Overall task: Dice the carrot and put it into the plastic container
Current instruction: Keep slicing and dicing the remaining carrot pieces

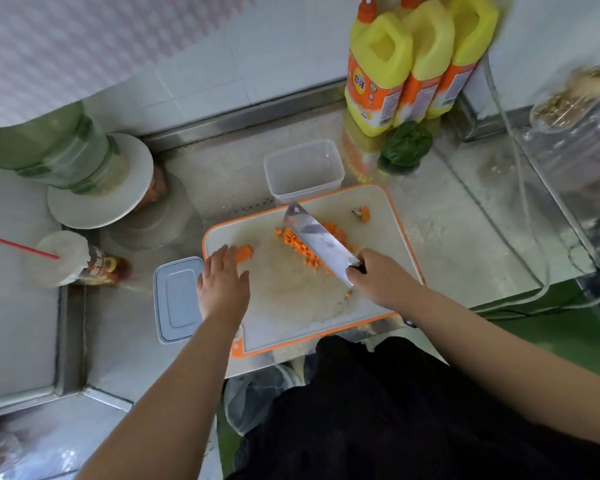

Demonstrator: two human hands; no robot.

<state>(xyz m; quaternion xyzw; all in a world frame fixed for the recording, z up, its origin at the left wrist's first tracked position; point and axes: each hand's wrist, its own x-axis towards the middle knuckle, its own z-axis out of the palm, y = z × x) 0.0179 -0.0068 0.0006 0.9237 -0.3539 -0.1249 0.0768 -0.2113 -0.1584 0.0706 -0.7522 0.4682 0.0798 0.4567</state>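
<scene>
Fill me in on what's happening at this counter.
A person is dicing carrot on the cutting board. The right hand holds the knife, its blade lying over the diced carrot pile. The left hand reaches toward the uncut carrot piece. The plastic container behind the board is empty, its lid lying left.

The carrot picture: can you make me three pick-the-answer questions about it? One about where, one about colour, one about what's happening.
1. Where is the container?
A. Behind the board
B. On the lid
C. On the plate

2. What colour are the jugs?
A. Blue
B. Yellow
C. White

3. What does the right hand hold?
A. Spoon
B. Nothing
C. Knife

Answers: 1 A, it stands at the board's far edge. 2 B, three yellow jugs stand by the wall. 3 C, the blade lies over the diced carrot.
</scene>
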